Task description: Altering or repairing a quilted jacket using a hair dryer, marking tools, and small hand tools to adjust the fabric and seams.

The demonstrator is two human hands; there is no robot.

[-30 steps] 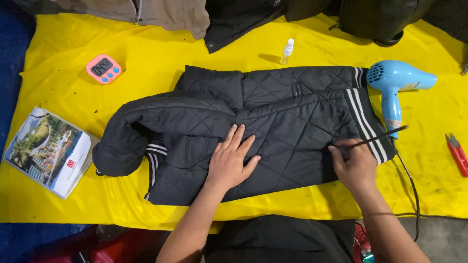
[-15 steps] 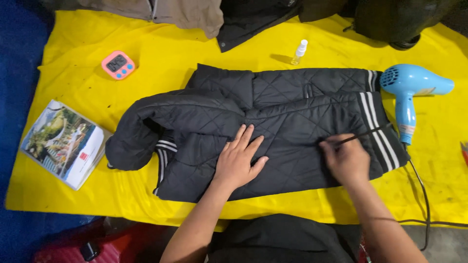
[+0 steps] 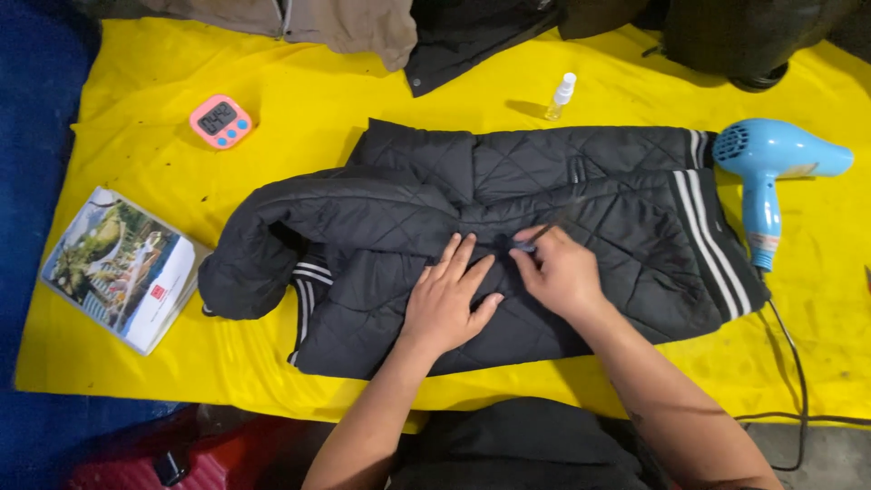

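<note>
Black quilted jacket (image 3: 544,236), white-striped hem

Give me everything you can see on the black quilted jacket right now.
The black quilted jacket lies flat across the yellow cloth, folded, one sleeve curled round at its left end. The fabric looks padded and diamond-stitched, slightly shiny, with white stripes on the cuff and on the right-hand band. The left hand presses flat on its middle; the right hand rests beside it, pinching a thin dark tool against the fabric.
</note>
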